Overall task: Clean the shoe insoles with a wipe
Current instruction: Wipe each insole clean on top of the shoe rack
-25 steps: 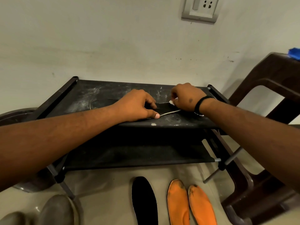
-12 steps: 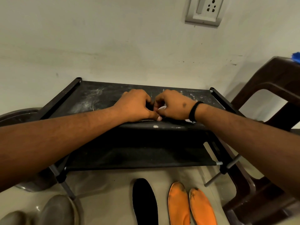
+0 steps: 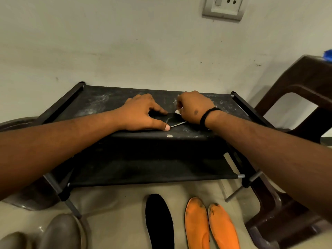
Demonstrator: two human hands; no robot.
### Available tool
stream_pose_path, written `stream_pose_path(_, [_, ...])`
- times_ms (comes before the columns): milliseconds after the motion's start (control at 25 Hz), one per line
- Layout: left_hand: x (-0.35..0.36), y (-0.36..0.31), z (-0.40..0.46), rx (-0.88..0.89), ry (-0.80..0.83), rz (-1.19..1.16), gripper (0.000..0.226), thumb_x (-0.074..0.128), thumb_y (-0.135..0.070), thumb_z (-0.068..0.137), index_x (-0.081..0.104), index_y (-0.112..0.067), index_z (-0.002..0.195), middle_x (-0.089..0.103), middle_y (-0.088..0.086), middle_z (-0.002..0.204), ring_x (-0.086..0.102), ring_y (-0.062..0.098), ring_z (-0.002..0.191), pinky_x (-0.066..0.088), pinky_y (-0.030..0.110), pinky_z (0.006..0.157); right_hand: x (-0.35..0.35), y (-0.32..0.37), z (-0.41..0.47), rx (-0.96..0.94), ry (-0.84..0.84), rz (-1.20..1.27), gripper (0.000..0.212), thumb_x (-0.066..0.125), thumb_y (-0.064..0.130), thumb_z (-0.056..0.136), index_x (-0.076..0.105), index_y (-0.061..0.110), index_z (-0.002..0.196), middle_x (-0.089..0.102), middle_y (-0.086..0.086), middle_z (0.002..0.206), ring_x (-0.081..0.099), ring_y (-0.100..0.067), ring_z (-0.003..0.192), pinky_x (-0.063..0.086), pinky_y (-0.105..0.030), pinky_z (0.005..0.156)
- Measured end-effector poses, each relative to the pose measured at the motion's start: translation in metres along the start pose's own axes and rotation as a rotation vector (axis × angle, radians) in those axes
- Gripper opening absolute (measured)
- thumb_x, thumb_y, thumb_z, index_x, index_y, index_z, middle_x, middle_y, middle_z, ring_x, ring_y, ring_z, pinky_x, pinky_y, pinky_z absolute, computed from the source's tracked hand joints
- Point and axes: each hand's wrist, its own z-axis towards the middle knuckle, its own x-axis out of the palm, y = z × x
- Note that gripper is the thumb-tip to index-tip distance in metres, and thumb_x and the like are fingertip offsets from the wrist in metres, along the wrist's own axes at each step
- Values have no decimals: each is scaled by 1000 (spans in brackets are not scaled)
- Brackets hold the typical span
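A: Left hand lies flat, pinning a black insole on the rack. Right?

B: Right hand is curled round a white wipe on that insole. More insoles on the floor: black one, two orange.

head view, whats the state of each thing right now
left hand: pressed flat on the black insole on the rack, fingers spread
right hand: gripping the wipe, rubbing that insole
wipe: bunched in the right hand
black insole on the rack: lying flat, held down
black insole on the floor: lying flat, untouched
orange insoles: side by side, dirty at the toes
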Motion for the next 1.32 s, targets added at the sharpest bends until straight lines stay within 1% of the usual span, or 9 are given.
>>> stream_pose_path(80, [1,2,0,16,-22,3,83,46,-90,52,67,-46,118,51,-9,105,47,11,102,43,47,98,0,6,-1,-76,16,43,11,61,21,89,67,15,96,68,-6,101,64,-24,90,55,-35,79])
stream_pose_path(200, [1,4,-1,21,-66,-48,72,54,-89,51,74,-33,92,57,-5,94,52,11,90,49,48,86,-1,27,-11,-230,89,162,10,62,17,88,70,13,94,69,-3,97,64,-19,90,53,-31,79])
stream_pose_path(360, [0,4,0,26,-55,-58,82,55,-88,52,74,-37,112,58,-11,100,55,8,98,50,45,90,3,17,-2,-44,-4,-17,11,61,21,88,65,16,97,67,-7,102,64,-27,91,56,-39,79])
stream_pose_path(520, [0,6,-1,21,-61,-93,77,57,-87,52,75,-36,106,60,-9,100,56,8,96,51,44,87,2,19,-13,-214,80,209,7,62,20,89,68,17,87,66,3,90,62,-16,89,50,-29,76])
stream_pose_path(680, [-5,3,-2,34,14,-59,72,66,-80,66,71,-33,121,56,-18,100,52,4,99,49,43,93,-2,6,-10,-99,28,59,10,59,21,91,67,17,93,67,-1,103,61,-20,95,52,-31,76])
stream_pose_path(800, [-7,6,-4,33,77,-14,73,55,-81,67,65,-39,125,53,-10,110,47,9,106,44,45,98,-9,10,-20,-226,156,229,10,63,17,89,73,15,92,70,2,96,63,-12,92,49,-20,78])
stream_pose_path(960, [-8,7,-3,6,105,-41,86,44,-79,57,62,-38,131,50,-9,115,45,13,113,39,43,103,-9,3,-20,-119,79,118,12,61,21,91,71,17,95,69,-1,104,62,-18,98,52,-33,84])
stream_pose_path(1120, [-7,9,-6,15,87,-47,87,48,-80,56,60,-39,132,50,-9,117,45,14,116,39,39,102,-10,10,-30,-237,163,214,10,63,20,89,73,18,92,70,3,98,62,-12,94,51,-28,83])
stream_pose_path(1320, [-6,10,-4,26,100,-43,88,48,-82,56,60,-39,132,49,-10,117,45,13,115,41,40,100,-9,8,-25,-92,66,37,12,60,23,91,70,18,95,69,-3,103,63,-21,94,54,-36,80])
